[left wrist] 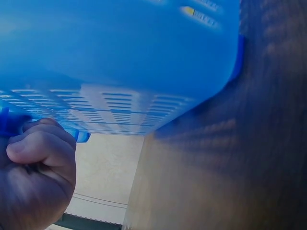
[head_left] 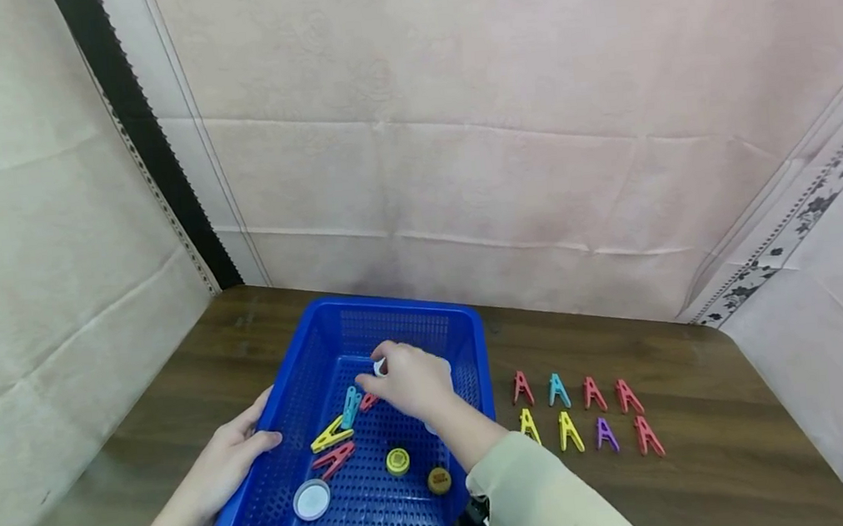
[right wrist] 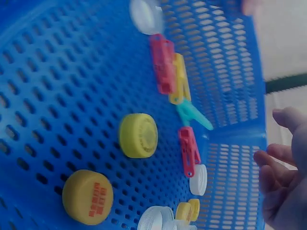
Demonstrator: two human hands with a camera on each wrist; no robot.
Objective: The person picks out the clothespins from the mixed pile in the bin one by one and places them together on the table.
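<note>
My left hand [head_left: 238, 454] grips the left rim of a blue plastic basket [head_left: 395, 303]; its curled fingers [left wrist: 45, 143] show in the left wrist view. Above the basket's far half is my right hand [head_left: 412, 378], its fingers apart and relaxed, with nothing between them in the right wrist view. A white cap [right wrist: 198, 179] lies below that hand. Several clothespins lie along the basket's left side: a teal one [head_left: 350, 407], a yellow one [head_left: 331, 435] and a red one [head_left: 335, 460] among them. Nearer are a white cap [head_left: 311, 500], a yellow cap [head_left: 397, 462] and a mustard cap [head_left: 439, 480].
Right of the basket, two rows of clothespins stand on the wooden table [head_left: 745, 435], including a purple one [head_left: 605, 434] and a blue one [head_left: 557, 390]. Pale cloth [head_left: 455, 126] hangs behind and at both sides. Clear caps [right wrist: 156, 220] lie in the basket.
</note>
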